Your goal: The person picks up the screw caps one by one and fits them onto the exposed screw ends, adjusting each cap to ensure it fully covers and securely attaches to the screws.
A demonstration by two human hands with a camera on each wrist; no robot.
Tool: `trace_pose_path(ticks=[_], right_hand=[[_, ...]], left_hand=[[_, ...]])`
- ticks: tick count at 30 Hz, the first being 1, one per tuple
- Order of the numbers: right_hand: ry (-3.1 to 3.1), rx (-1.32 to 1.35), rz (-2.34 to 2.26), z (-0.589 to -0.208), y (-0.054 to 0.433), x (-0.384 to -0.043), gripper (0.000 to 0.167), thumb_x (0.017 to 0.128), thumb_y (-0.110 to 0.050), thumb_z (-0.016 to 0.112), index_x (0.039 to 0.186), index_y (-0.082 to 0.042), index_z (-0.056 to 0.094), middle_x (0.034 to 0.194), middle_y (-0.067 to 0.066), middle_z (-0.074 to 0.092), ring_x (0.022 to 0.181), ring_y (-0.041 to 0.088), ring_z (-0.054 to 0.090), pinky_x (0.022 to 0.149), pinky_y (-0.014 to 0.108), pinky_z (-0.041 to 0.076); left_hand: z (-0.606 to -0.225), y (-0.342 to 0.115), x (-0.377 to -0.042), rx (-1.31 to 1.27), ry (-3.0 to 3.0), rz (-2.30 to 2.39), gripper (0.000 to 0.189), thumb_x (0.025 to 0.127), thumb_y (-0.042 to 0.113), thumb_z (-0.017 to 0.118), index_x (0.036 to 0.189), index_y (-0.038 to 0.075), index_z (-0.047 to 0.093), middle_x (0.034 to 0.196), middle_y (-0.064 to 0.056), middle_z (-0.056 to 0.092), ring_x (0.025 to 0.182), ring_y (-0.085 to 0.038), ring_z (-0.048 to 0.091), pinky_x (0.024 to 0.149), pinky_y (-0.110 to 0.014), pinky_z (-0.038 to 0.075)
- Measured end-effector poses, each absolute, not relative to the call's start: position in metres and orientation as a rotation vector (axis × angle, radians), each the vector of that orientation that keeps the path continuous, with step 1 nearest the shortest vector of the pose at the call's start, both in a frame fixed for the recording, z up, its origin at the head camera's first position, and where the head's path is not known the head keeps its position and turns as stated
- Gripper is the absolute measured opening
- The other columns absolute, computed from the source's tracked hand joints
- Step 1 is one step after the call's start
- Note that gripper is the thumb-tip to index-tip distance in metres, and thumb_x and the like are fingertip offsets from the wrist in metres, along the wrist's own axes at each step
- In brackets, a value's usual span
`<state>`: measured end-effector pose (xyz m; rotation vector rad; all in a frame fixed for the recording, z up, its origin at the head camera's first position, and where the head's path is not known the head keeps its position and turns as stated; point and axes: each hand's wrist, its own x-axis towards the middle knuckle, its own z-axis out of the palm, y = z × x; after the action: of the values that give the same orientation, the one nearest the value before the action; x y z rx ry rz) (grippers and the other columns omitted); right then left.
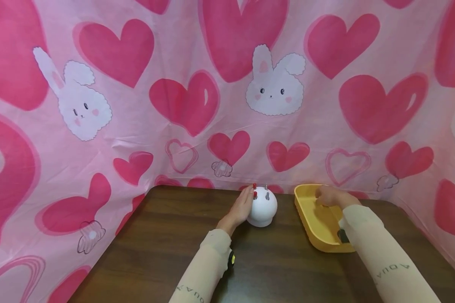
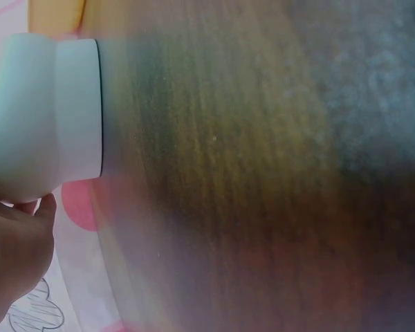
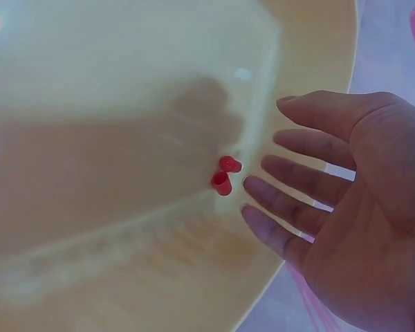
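A white ball-shaped object on a round base (image 1: 260, 212) stands on the table, with red caps (image 1: 255, 195) and bare metal pegs (image 1: 267, 196) on its upper part. My left hand (image 1: 239, 209) rests against its left side, fingers extended. In the left wrist view, those fingers touch the underside of the ball's curve. Over the yellow tray (image 1: 327, 247) reaches my right hand (image 3: 373, 187), holding nothing, its fingers spread. Just beyond its fingertips, two small red caps (image 3: 222, 184) lie in a corner of the tray.
The brown wooden table (image 1: 167, 244) carries the ball and, to its right, the tray. A pink cloth (image 1: 227, 122) with hearts and rabbits hangs behind the table and along its sides.
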<state>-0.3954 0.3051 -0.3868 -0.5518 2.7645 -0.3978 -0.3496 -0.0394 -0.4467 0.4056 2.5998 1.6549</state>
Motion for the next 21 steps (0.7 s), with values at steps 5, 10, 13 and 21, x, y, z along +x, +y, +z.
trace_pose_path(ticks=[5,10,13,21], right_hand=[[2.749,-0.529,-0.437,-0.3915,0.3053,-0.3938,0.014,0.090,-0.007,0.060,0.077,-0.004,0.056,0.067,0.001,0.051,0.061,0.016,0.046,0.059,0.030,0.040],[2.752,-0.481,-0.460,-0.3955,0.3061,-0.3917,0.020,0.086,-0.008,0.062,0.071,-0.010,0.049,0.066,-0.002,0.043,0.060,0.014,0.039,0.055,0.027,0.035],[2.747,-0.445,-0.455,-0.3946,0.3059,-0.3898,0.019,0.086,-0.010,0.063,0.073,-0.009,0.049,0.069,0.000,0.042,0.062,0.016,0.040,0.055,0.028,0.036],[2.740,-0.397,-0.423,-0.3915,0.3073,-0.3871,0.010,0.088,-0.005,0.057,0.080,-0.005,0.050,0.073,0.002,0.041,0.065,0.017,0.039,0.057,0.028,0.036]], left_hand=[[-0.4476,-0.0377,-0.3497,0.396,2.583,1.649,0.062,0.109,0.054,0.030,0.162,0.023,0.029,0.164,-0.003,0.032,0.151,-0.031,0.030,0.120,-0.061,0.023],[-0.4484,-0.0367,-0.3507,0.413,2.604,1.640,0.062,0.109,0.052,0.030,0.162,0.020,0.029,0.164,-0.004,0.032,0.152,-0.030,0.030,0.121,-0.060,0.023],[-0.4481,-0.0363,-0.3504,0.424,2.620,1.641,0.061,0.110,0.050,0.029,0.162,0.018,0.030,0.164,-0.005,0.033,0.151,-0.031,0.030,0.121,-0.059,0.022],[-0.4456,-0.0364,-0.3503,0.410,2.617,1.628,0.062,0.109,0.054,0.029,0.162,0.022,0.029,0.164,-0.003,0.033,0.152,-0.030,0.030,0.121,-0.059,0.023]])
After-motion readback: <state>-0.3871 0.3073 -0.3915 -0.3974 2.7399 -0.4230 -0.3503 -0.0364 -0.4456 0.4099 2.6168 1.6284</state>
